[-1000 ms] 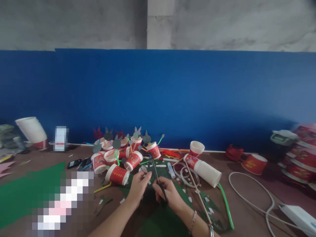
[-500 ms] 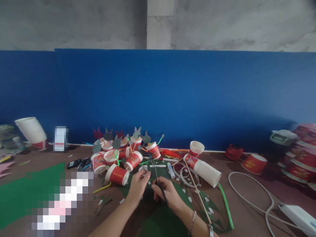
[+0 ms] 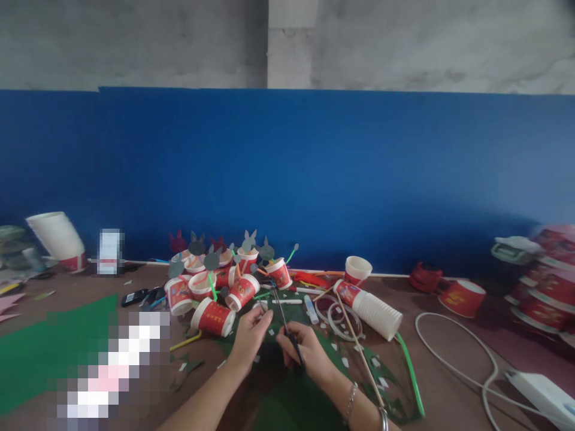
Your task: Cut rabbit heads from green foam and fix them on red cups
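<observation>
My right hand [image 3: 300, 346] is closed round the handles of dark scissors [image 3: 282, 312], whose blades point up and away from me. Just left of it, my left hand [image 3: 253, 332] pinches something small, too hidden to make out. Below both hands lies dark green paper [image 3: 281, 401] with small white scraps around it. A red paper cup [image 3: 212, 317] on its side is nearest to my left hand. Beyond the hands are a white marker [image 3: 287, 301] and a glue stick [image 3: 311, 309].
Several decorated cups with paper animal heads [image 3: 212, 258] stand behind left. A stack of cups [image 3: 375, 312], a wooden stick [image 3: 359, 350] and a green strip [image 3: 411, 374] lie right. Farther right are a white cable [image 3: 453, 376] and power strip [image 3: 539, 395]. Green paper [image 3: 58, 347] lies left.
My left hand has shifted very slightly, and the scissors have tilted a little to the left. The cups and other things have stayed in place.
</observation>
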The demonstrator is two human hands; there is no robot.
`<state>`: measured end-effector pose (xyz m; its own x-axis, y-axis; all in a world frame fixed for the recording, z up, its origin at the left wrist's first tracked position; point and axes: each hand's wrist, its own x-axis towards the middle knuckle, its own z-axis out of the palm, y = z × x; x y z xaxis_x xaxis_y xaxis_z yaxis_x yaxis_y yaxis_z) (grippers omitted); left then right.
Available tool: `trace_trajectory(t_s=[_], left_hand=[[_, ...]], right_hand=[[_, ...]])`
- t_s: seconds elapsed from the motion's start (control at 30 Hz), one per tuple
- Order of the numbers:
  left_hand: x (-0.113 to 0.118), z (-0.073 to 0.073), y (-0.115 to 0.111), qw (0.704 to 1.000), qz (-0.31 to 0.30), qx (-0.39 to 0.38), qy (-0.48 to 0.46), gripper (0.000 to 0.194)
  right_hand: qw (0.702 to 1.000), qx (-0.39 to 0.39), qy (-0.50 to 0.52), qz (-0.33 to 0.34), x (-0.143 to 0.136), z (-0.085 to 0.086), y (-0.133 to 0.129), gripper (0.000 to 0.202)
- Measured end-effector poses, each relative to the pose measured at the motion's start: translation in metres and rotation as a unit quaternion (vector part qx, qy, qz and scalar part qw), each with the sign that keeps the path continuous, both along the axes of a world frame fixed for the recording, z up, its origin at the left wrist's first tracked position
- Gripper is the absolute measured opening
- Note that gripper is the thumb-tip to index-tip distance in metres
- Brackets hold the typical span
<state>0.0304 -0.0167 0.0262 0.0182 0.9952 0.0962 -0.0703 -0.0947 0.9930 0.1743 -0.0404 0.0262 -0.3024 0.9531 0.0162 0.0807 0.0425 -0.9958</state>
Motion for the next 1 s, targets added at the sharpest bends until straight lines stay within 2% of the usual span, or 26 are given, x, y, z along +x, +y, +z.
trace_trajectory(t_s=[0.27,0.47,0.73,1.0], left_hand=[[0.001,0.004,-0.001,1.0,0.02,-0.017,-0.01,0.051],[0.002,0.007,-0.005,0.996,-0.059,-0.058,-0.014,0.041],[0.001,0.008,-0.007,0.998,-0.043,-0.045,-0.031,0.035],[0.003,0.013,-0.01,0.997,-0.047,-0.056,-0.033,0.037]], right_hand=[[1.0,-0.005,-0.004,0.004,0.0,0.003,-0.001,0.043],[1.0,0.011,0.003,-0.011,0.0,0.0,0.001,0.041],[1.0,-0.013,0.009,0.005,-0.001,0.0,0.0,0.043],[1.0,0.004,-0.004,-0.004,0.0,-0.006,0.002,0.044]])
